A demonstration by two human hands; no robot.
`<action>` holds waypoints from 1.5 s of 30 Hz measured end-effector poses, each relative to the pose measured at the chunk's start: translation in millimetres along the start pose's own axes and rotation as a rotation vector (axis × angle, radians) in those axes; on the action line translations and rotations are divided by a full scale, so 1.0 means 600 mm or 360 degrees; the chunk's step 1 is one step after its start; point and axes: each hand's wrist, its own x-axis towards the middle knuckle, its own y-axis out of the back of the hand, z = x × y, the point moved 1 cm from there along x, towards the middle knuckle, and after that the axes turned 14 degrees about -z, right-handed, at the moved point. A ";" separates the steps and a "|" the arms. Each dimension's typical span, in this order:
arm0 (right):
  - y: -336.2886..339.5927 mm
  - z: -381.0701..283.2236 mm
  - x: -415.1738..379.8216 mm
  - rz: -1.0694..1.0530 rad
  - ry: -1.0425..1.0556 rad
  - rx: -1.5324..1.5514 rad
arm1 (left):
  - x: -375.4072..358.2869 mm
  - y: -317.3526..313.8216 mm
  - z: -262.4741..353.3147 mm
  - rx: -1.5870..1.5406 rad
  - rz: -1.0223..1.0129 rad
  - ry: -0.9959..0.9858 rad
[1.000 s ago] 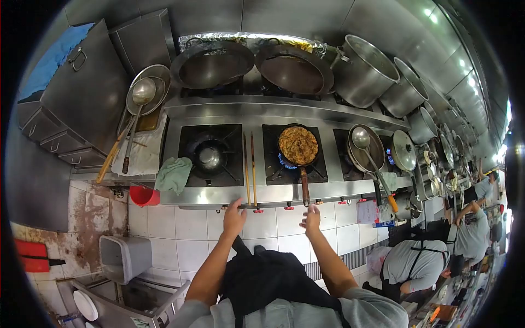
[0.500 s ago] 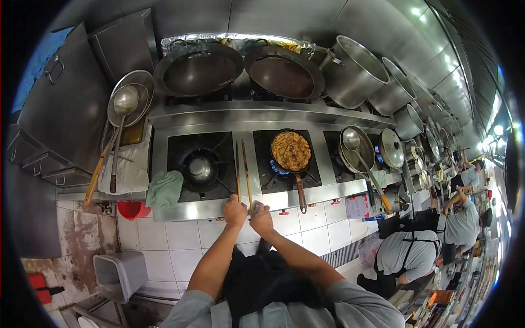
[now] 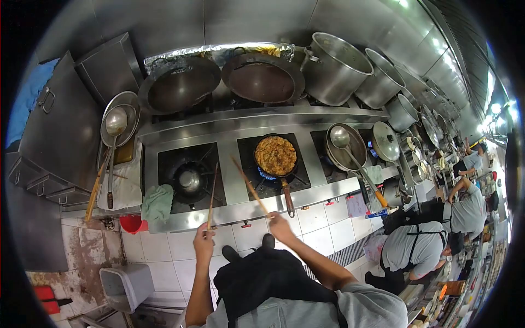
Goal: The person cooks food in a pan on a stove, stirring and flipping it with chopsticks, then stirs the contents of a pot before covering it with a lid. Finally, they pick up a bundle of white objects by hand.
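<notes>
My left hand is closed around the lower end of a long cooking chopstick, which points up over the left burner's edge. A second long chopstick is gripped in my right hand and slants up and left, its tip on or above the steel strip between the burners. Just right of that tip, a frying pan sits over a blue flame, filled with a browned, chunky round of food. Neither chopstick touches the food.
A green cloth lies at the stove's left front. Two woks and a large pot stand behind. On the right are a pan with a ladle and a lidded pan. Co-workers stand at the right.
My hands have moved apart, left hand leftward and right hand rightward. The chopsticks, nearly parallel before, now spread apart at their lower ends. The view has shifted slightly.
</notes>
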 end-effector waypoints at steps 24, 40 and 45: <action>0.438 -0.105 0.026 0.0243 -0.0017 -0.1724 | 0.122 -0.167 0.322 0.2180 -0.0153 -0.0315; 0.423 -0.115 -0.032 0.0252 -0.0249 -0.1405 | 0.089 -0.155 0.340 0.2028 -0.0066 -0.0382; 0.403 -0.090 0.012 0.0266 -0.0308 -0.1450 | 0.138 -0.160 0.303 0.2082 -0.0107 -0.0391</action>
